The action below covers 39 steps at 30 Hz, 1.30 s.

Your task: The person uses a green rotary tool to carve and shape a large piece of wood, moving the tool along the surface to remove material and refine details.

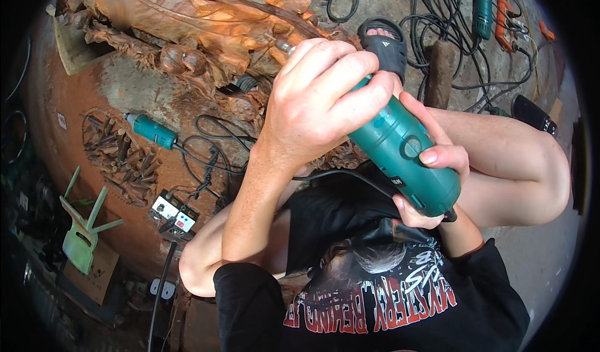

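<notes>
Both my hands hold a green die grinder (400, 145), its body slanting from lower right to upper left. My left hand (322, 99) wraps round the front part. Round the rear of the body, my right hand (449, 159) is closed, with the fingers on its right side and the thumb near the back end. The grinder's metal nose (285, 46) shows past my left knuckles, beside a large orange-brown wood carving (187, 17). My left hand hides much of the front end, so contact between bit and wood cannot be made out. A black cord runs from the rear.
On the floor at left lie a second green grinder (152, 131), a heap of short brown rod-like pieces (128, 161) and a control box (174, 213). A green stool (80, 242) is lower left. Tangled cables (447, 14), another green tool (482, 13) and a wood block (441, 74) lie upper right, near a sandalled foot (382, 45).
</notes>
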Tool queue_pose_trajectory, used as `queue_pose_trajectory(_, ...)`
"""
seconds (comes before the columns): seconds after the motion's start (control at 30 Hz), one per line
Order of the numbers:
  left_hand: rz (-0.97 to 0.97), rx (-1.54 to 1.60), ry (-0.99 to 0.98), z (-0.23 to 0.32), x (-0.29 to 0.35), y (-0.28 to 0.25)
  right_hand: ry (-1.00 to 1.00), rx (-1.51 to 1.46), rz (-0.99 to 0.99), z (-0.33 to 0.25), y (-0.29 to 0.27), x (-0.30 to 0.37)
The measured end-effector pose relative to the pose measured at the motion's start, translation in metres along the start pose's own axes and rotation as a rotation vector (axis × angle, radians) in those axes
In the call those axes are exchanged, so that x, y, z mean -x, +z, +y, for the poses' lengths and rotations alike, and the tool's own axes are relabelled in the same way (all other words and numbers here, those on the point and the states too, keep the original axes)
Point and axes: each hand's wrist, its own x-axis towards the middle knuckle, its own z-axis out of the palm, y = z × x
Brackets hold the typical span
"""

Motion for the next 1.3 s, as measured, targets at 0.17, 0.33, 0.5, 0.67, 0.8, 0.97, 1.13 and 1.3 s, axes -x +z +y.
queue_pose_trajectory(0.17, 0.012, -0.030, 0.005, -0.002, 0.001, 0.000, -0.030, 0.018, -0.008, 0.005, -0.002, -0.005)
queue_pose_trajectory(0.33, 0.020, 0.018, 0.004, -0.002, 0.000, 0.001, -0.031, 0.035, 0.029, 0.002, 0.006, 0.001)
queue_pose_trajectory(0.5, 0.032, -0.003, -0.013, -0.002, 0.001, 0.000, -0.042, 0.044, 0.020, 0.006, 0.003, 0.000)
queue_pose_trajectory(0.67, 0.038, 0.033, -0.002, -0.003, 0.000, 0.002, -0.039, 0.038, 0.053, 0.004, 0.011, 0.003)
queue_pose_trajectory(0.8, 0.069, -0.041, -0.017, -0.002, 0.000, -0.002, -0.073, 0.048, 0.014, 0.009, 0.005, -0.007)
queue_pose_trajectory(0.97, 0.087, -0.089, -0.049, -0.003, 0.002, -0.004, -0.106, 0.138, -0.019, 0.006, 0.003, -0.022)
queue_pose_trajectory(1.13, 0.114, -0.092, -0.088, -0.003, 0.002, -0.003, -0.134, 0.174, -0.001, 0.006, 0.006, -0.029)
queue_pose_trajectory(1.3, 0.046, -0.069, -0.039, -0.004, 0.000, -0.005, -0.109, 0.163, 0.027, 0.000, 0.007, -0.023)
